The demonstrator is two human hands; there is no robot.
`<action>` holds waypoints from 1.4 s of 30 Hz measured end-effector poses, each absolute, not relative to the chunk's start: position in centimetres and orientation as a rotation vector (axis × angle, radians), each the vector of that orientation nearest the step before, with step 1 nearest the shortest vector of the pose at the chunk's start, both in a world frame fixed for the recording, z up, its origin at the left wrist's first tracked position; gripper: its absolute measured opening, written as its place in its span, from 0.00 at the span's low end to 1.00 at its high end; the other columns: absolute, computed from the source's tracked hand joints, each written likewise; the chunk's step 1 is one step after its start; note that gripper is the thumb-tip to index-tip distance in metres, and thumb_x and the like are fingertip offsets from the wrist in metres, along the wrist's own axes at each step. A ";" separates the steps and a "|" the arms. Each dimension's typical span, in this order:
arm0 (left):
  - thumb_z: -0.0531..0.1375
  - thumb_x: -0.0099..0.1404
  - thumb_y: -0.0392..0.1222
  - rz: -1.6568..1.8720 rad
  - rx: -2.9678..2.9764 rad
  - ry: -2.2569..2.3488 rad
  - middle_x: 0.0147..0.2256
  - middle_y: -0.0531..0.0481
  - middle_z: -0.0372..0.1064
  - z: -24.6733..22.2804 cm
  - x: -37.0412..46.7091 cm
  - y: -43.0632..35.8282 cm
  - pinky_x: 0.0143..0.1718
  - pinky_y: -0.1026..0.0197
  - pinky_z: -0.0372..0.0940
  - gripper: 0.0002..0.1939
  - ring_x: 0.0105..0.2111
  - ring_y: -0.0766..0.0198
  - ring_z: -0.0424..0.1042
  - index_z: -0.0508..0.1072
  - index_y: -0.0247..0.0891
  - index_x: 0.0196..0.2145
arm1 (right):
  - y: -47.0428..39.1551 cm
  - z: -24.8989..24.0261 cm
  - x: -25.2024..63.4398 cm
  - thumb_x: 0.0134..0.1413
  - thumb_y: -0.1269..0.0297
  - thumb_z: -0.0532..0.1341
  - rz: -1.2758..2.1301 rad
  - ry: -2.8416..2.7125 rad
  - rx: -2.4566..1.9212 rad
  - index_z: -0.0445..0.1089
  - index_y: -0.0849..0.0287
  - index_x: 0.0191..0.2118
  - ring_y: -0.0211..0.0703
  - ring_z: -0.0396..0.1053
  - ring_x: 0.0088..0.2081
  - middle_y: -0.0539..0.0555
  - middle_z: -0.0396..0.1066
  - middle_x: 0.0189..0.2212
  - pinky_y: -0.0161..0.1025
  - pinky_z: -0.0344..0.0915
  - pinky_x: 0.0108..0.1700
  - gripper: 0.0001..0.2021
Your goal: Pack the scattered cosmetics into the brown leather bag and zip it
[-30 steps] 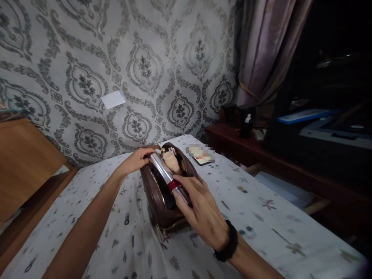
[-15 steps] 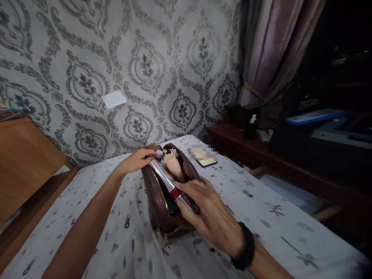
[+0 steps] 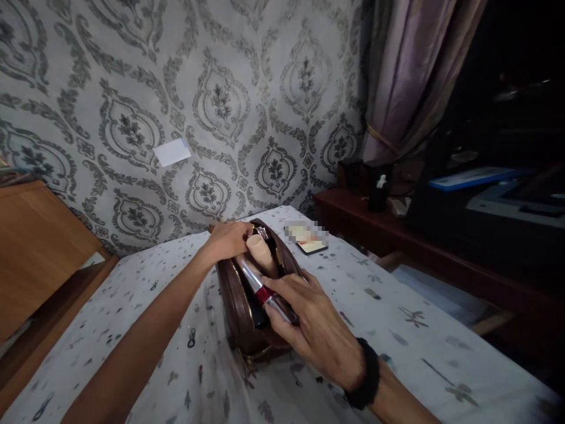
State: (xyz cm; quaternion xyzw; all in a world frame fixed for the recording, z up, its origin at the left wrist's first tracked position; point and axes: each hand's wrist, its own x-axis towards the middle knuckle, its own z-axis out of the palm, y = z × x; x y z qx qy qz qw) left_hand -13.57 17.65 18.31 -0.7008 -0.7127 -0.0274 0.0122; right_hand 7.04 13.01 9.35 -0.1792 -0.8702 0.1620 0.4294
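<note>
A brown zippered bag (image 3: 236, 312) lies unzipped on the patterned bedsheet. My right hand (image 3: 309, 315), with a black band at the wrist, is closed around a silver and red tube (image 3: 252, 275) lying along the bag's opening. Reaching over the bag's far end is my left hand (image 3: 229, 240); its fingers are bent down into the opening, and what they hold, if anything, is hidden. Between the hands a beige cylindrical item (image 3: 261, 254) stands tilted in the bag, with small shiny items beside it.
A phone (image 3: 312, 242), partly pixelated, lies right of the bag. Farther right, a dark red desk (image 3: 339, 206) carries a small dark bottle (image 3: 378, 194). A wooden panel (image 3: 44, 247) stands at the left, and a patterned wall rises behind the bed.
My left hand has moved right, farther over the opening, covering the tube's far end and the small items there. My right hand keeps its grip on the tube, almost unmoved.
</note>
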 end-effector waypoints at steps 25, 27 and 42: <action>0.57 0.61 0.45 -0.521 -2.362 -2.145 0.35 0.50 0.77 16.7 -17.4 18.3 0.39 0.61 0.64 0.13 0.36 0.58 0.73 0.76 0.39 0.41 | 11.6 11.0 6.5 0.65 0.68 0.53 0.269 -2.382 -0.807 0.66 0.59 0.58 0.49 0.72 0.42 0.58 0.76 0.37 0.57 0.56 0.58 0.18; 0.55 0.64 0.46 -0.697 -2.411 -2.089 0.38 0.48 0.77 16.6 -17.6 17.8 0.43 0.59 0.65 0.15 0.39 0.58 0.74 0.76 0.37 0.43 | 11.6 11.2 6.4 0.65 0.68 0.53 0.282 -2.391 -0.839 0.65 0.58 0.59 0.50 0.72 0.43 0.57 0.76 0.38 0.58 0.56 0.58 0.19; 0.58 0.66 0.49 -0.947 -2.501 -1.844 0.48 0.45 0.73 16.5 -13.5 13.2 0.52 0.55 0.62 0.19 0.47 0.54 0.70 0.73 0.39 0.51 | 11.2 10.7 6.6 0.65 0.68 0.54 0.289 -2.344 -0.798 0.66 0.60 0.56 0.50 0.70 0.47 0.59 0.75 0.41 0.58 0.52 0.60 0.16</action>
